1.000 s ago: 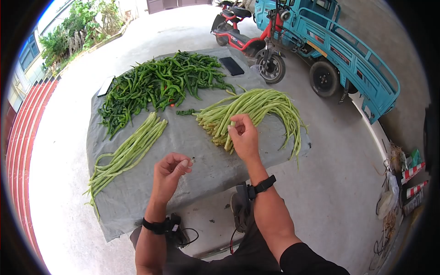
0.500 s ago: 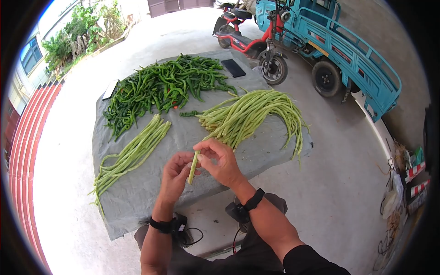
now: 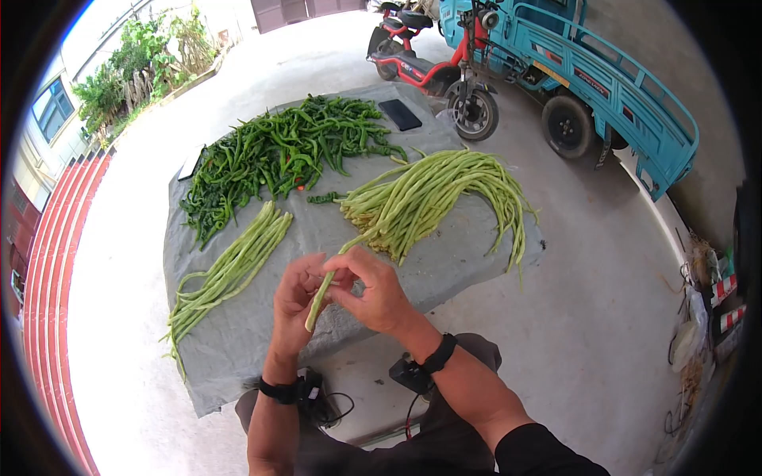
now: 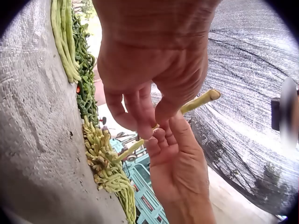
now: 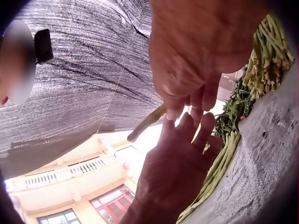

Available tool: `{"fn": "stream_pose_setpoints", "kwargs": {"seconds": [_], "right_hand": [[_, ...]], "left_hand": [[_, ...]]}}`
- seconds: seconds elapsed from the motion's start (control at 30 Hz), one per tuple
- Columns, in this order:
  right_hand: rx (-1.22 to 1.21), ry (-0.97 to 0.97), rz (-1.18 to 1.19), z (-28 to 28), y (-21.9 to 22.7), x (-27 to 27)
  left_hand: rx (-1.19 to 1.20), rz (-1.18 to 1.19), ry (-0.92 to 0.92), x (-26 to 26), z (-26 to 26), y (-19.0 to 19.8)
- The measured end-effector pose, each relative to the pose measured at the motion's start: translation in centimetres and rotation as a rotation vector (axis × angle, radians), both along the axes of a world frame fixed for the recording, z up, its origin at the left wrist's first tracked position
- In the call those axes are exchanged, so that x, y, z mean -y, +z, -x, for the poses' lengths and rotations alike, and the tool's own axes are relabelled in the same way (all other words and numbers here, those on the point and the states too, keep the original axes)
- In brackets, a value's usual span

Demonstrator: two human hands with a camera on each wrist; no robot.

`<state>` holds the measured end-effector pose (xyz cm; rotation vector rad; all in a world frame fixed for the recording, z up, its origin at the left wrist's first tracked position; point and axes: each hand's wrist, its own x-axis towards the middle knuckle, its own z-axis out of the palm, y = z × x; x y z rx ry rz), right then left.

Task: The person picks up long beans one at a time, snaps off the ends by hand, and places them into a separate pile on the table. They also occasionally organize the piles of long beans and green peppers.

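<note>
Over the near part of the sheet, my right hand pinches a long bean between thumb and fingers. The bean's cut end sticks out past the fingers in the left wrist view. My left hand meets it from the other side, fingers curled and fingertips at the bean, close against the right fingertips. From the hands the bean runs back toward a large heap of long beans on the right. A smaller bundle of long beans lies to the left.
A grey sheet covers the work surface. Green chili peppers are heaped at the back, a black phone beside them and a white phone at the left. Beyond stand a red scooter and a blue cargo tricycle.
My right hand has come from the bean heap toward my left, bringing a long bean. The left hand has met it, and both fingertips have shifted slightly along the bean.
</note>
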<state>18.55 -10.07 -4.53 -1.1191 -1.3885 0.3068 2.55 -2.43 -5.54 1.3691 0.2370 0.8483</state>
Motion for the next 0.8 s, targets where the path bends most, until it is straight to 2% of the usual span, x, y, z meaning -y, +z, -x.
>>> {"fn": "stream_pose_setpoints", "kwargs": {"seconds": [0.1, 0.2, 0.3, 0.5, 0.7, 0.8], "right_hand": [[-0.009, -0.021, 0.031, -0.1, 0.9, 0.9], [-0.004, -0.06, 0.051, -0.1, 1.1, 1.4], [0.022, -0.04, 0.001, -0.5, 1.1, 1.7], [0.151, 0.006, -0.031, -0.8, 2.3, 3.1], [0.183, -0.119, 0.02, -2.3, 0.6, 3.1], [0.221, -0.309, 0.041, -3.9, -0.4, 2.7]], "left_hand": [[-0.111, -0.197, 0.084, 0.7, 0.3, 0.8], [-0.157, -0.268, 0.188, 1.7, 0.5, 1.4], [-0.198, -0.335, 0.132, 2.8, 0.9, 3.2], [-0.238, -0.421, 0.388, 5.3, 1.1, 5.0], [-0.17, -0.425, 0.512, 7.5, 2.5, 7.5], [-0.105, -0.443, 0.62, 8.0, 3.5, 9.1]]}}
